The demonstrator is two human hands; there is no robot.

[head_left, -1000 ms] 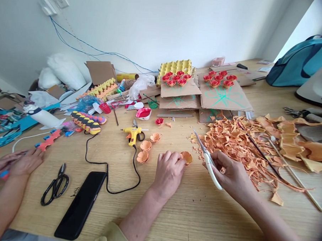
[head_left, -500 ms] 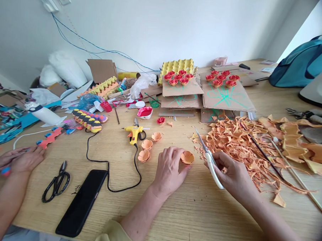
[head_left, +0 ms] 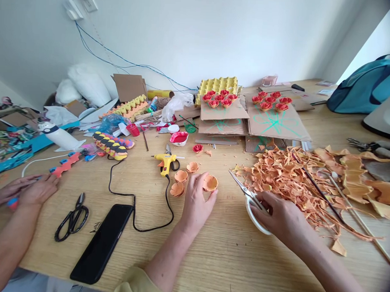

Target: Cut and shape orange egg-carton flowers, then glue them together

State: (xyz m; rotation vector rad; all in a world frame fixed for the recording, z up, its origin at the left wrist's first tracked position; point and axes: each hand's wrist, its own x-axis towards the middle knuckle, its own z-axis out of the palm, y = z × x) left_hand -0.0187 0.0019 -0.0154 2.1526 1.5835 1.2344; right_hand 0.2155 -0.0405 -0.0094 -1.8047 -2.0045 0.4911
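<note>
Between the thumb and fingers of my left hand is a small orange cup cut like a flower, its opening facing up. Just left of it, several similar orange petal cups stand on the table. My right hand is closed on white-handled scissors, whose blades point up and left toward the middle of the table. Beyond the cups lies a yellow glue gun with a black cord. A single red flower sits farther back.
Orange scraps are heaped at right beside a thin stick. Red flowers stand on cardboard pieces at the back. A black phone and black scissors lie at left, near another person's hands.
My left hand has moved left with the orange cup, closer to the other cups. The scissors in my right hand have turned, their tips swinging left. The view has shifted slightly.
</note>
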